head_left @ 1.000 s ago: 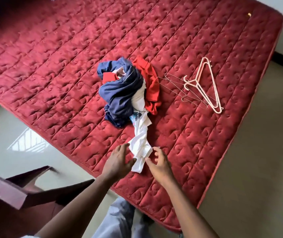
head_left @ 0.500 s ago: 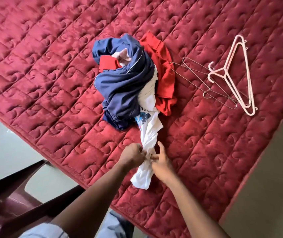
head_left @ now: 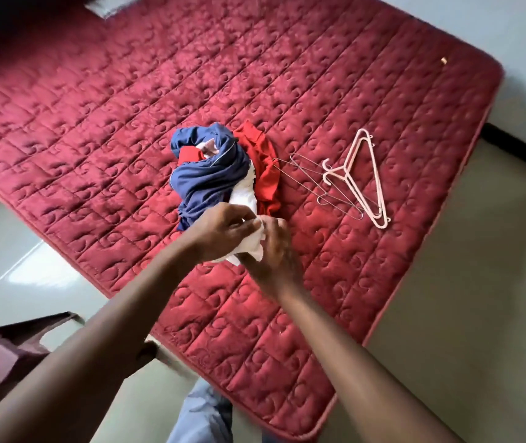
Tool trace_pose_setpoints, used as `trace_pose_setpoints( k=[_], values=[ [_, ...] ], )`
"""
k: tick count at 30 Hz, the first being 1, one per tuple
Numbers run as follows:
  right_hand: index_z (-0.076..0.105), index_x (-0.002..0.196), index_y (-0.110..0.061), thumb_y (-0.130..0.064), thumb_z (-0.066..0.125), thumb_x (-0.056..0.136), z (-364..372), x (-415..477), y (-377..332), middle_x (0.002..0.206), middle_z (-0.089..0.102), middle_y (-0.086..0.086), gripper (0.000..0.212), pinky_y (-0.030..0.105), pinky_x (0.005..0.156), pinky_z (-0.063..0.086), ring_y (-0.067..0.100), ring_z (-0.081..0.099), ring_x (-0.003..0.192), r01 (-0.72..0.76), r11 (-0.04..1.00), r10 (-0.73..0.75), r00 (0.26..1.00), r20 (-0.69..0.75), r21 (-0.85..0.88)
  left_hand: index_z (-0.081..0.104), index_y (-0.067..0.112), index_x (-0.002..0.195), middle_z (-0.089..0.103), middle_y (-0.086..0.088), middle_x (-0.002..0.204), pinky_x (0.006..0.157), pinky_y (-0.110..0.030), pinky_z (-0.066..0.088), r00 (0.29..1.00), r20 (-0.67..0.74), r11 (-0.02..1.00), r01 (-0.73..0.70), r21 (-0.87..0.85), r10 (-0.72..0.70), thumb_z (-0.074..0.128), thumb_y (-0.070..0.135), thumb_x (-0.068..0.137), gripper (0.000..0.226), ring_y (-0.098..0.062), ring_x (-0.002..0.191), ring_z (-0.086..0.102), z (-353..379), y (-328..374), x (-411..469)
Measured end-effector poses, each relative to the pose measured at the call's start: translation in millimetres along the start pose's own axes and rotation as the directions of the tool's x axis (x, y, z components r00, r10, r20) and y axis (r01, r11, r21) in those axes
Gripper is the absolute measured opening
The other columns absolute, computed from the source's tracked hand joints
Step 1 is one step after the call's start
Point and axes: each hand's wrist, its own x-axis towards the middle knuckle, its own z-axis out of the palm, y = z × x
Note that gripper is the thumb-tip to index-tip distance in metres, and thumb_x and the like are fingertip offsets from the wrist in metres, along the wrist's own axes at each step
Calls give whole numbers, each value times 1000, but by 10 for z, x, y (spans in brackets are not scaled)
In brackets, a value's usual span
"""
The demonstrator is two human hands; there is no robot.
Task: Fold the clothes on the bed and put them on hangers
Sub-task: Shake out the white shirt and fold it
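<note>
A: The blue garment [head_left: 210, 182] lies heaped mid-bed, partly over the white garment [head_left: 246, 199] you hold. Your left hand [head_left: 223, 233] has its grip clamped on the white cloth's near end, fingers curled round it.

B: Your right hand [head_left: 276, 251] is blurred, but its grip looks closed on the same end, just beside the left. The step in hand looks to be freeing the first piece. Pull low and towards yourself so the blue one slides off rather than coming along. Then part your hands along one hem and lay the cloth flat on the bed [head_left: 102, 129] before folding.

A: Mind the red garment [head_left: 266, 174] touching the white one on its right; it may drag too. It also meets the hook end of the wire hangers [head_left: 335, 201], which are tangled with the pink hangers [head_left: 365, 183], so those could snag.

B: Writing? None you can read here. Any print on the white cloth is hidden, and the small tag [head_left: 444, 60] at the bed's far corner is too small to tell.
</note>
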Motion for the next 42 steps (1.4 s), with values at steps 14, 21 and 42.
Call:
trace_pose_setpoints(
  k=[14, 21, 42],
  values=[
    [67, 85, -16, -31, 61, 88, -2254, -129, -1709, 71, 70, 1, 17, 42, 58, 50, 25, 67, 68, 365, 930, -362, 884, -297, -47, 63, 34, 119, 63, 16, 85, 66, -32, 50, 817, -444, 909, -416, -12, 368, 77, 50, 82, 43, -5, 77, 60, -363, 2270, -1155],
    [61, 73, -22, -16, 47, 80, -2942, -235, -2632, 72, 69, -5, 16, 29, 66, 48, 15, 67, 73, 446, 869, -310, 829, -464, 216, 23, 32, 162, 48, 0, 152, 103, -35, 46, 748, -544, 906, -183, 382, 381, 89, 50, 75, 111, -17, 131, 52, -169, 2369, -1394],
    [75, 93, -20, -22, 58, 85, -4230, 47, -1945, 88, 70, 1, 19, 30, 75, 46, 17, 61, 85, 229, 902, -134, 954, -267, 366, 66, 31, 92, 66, 12, 74, 63, -28, 48, 773, -530, 935, -254, 247, 350, 62, 60, 96, 29, 1, 63, 57, -1029, 3285, -1752]
  ],
)
